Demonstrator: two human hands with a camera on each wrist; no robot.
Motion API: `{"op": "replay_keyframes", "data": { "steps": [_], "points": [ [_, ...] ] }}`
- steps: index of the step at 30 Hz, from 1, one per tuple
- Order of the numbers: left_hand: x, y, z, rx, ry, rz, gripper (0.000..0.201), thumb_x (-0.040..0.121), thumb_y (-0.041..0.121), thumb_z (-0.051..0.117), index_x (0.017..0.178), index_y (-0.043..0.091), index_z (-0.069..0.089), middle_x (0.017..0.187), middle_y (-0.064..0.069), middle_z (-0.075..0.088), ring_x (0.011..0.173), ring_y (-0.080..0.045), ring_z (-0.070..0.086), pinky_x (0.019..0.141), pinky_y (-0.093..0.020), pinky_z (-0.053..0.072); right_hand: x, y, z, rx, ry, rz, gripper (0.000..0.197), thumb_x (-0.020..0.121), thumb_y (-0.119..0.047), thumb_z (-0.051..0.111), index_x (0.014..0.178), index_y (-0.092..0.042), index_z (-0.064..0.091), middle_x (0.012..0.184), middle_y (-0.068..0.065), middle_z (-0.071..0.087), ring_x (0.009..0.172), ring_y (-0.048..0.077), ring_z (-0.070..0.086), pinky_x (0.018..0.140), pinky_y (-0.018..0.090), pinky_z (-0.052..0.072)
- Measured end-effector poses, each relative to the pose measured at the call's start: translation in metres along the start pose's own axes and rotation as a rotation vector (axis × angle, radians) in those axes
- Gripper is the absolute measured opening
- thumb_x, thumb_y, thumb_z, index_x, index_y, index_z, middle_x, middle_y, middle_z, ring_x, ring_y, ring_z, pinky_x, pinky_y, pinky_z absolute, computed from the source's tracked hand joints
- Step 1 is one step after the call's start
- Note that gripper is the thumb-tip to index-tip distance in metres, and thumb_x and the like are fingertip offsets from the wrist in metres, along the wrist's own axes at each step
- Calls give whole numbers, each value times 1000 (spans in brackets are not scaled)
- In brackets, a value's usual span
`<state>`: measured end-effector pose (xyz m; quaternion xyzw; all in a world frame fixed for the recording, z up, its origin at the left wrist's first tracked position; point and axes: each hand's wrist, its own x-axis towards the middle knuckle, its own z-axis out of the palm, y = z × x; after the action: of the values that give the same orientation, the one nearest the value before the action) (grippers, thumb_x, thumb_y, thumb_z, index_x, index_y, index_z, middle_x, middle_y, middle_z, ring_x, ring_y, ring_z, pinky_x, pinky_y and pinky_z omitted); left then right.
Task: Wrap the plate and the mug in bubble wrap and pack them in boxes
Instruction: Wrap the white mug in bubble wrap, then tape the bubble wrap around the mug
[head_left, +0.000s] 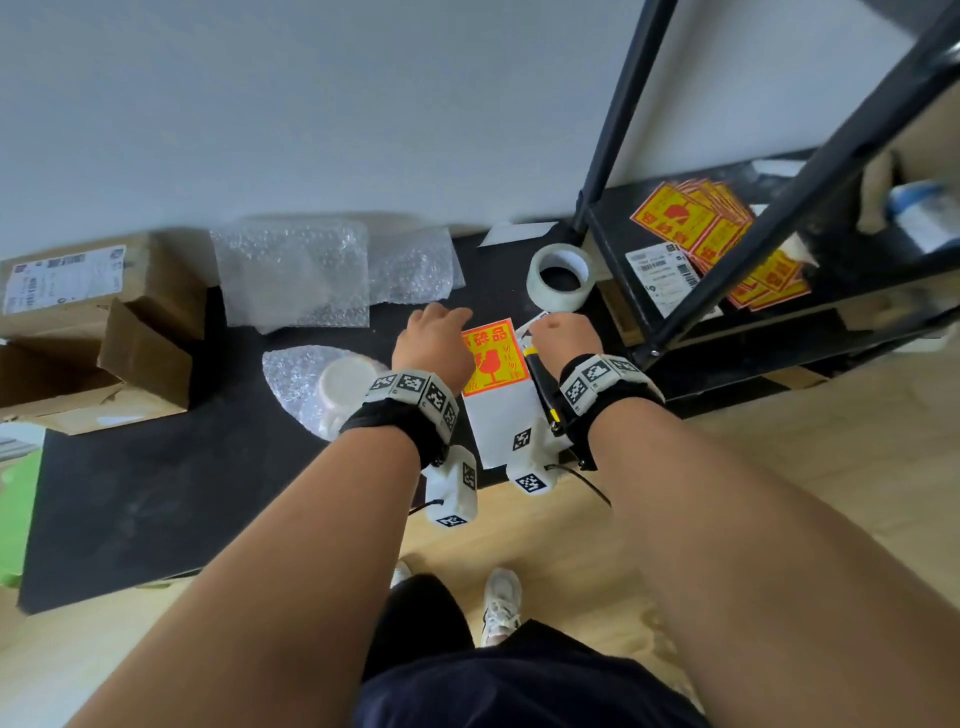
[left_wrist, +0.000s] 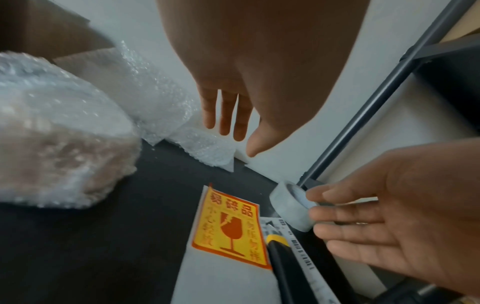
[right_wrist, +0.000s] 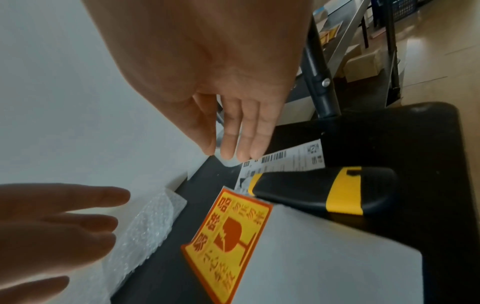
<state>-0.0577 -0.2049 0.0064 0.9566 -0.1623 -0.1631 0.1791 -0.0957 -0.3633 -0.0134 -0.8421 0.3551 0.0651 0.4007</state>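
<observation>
Black matting (head_left: 156, 499) covers the low work surface, pale wall behind it, wood-look floor nearer the person. And the mug (head_left: 340, 387), cream and glossy, lies on its side at the near left of the mat, half swaddled in a crinkly sheet of bubble wrap (head_left: 291, 379). Whether its far side is covered, I can't tell. The plate I cannot pick out for sure.

Out from there: two more flat, knobbly bubble wrap sheets (head_left: 296, 275) lie against the far wall, and brown cardboard boxes (head_left: 104, 317), flaps up, sit at the far left, one bearing a white shipping label.

Right of the mug, both hands hover, holding nothing. The left hand (head_left: 434, 340) is spread flat, fingers straight and loose, above the mat's far edge. The right hand (head_left: 563, 338) is just as relaxed, fingers extended, over a barcoded label (right_wrist: 285, 158) and close to the translucent tape roll (head_left: 561, 278), a thick ring lying flat.

Between the wrists, a white rectangular sheet carries a yellow-and-orange fragile sticker (head_left: 491, 358) with a cracked-glass emblem. Beside it lies a black utility knife (right_wrist: 322, 189) with yellow bands, smooth and rounded.

At far right stands a black metal shelf frame (head_left: 727, 249), a fan of matching stickers (head_left: 717, 234) on its lower deck.
</observation>
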Motion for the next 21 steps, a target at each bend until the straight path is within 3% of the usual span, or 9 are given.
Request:
{"op": "replay_keyframes", "data": {
  "steps": [3,9,12,16,18,21],
  "points": [
    [10,19,8,-36,-32,-23,60,86,7,47,143,26,41,142,-3,41,135,-23,31,105,-38,35,13,10,-15,-52,-6,-31,32,97,-15,46,120,-8,66,122,13,64,116,30,58,92,31,45],
    [43,35,21,-20,-88,-46,60,88,4,43,144,24,39,144,-5,38,134,-24,31,104,-39,37,45,18,-23,-81,16,-25,20,96,-18,52,104,-8,66,106,8,66,102,27,60,83,30,46],
    [62,37,26,-21,-109,-59,60,88,4,43,145,24,38,144,-6,38,134,-24,32,104,-40,38,61,15,-20,-135,25,-15,33,96,-22,55,127,-12,60,126,7,61,116,26,57,93,34,47],
    [89,32,27,-38,-148,-57,58,89,6,41,144,22,40,144,-8,39,133,-27,34,105,-42,39,80,4,-15,-321,76,-125,35,94,-17,56,128,-11,59,123,10,62,110,26,59,85,36,50],
    [102,30,27,-45,-155,-58,56,91,7,42,144,22,40,144,-9,39,133,-27,35,105,-42,39,89,-3,-12,-401,43,-182,31,93,-13,55,123,-8,60,118,11,64,106,27,60,82,35,50],
    [118,25,27,-84,-172,-73,54,92,8,42,144,22,41,145,-7,39,134,-25,34,104,-40,38,99,-10,-7,-489,-39,-161,32,95,-12,51,126,-14,57,114,10,65,103,29,60,80,35,49]
  ]
}}
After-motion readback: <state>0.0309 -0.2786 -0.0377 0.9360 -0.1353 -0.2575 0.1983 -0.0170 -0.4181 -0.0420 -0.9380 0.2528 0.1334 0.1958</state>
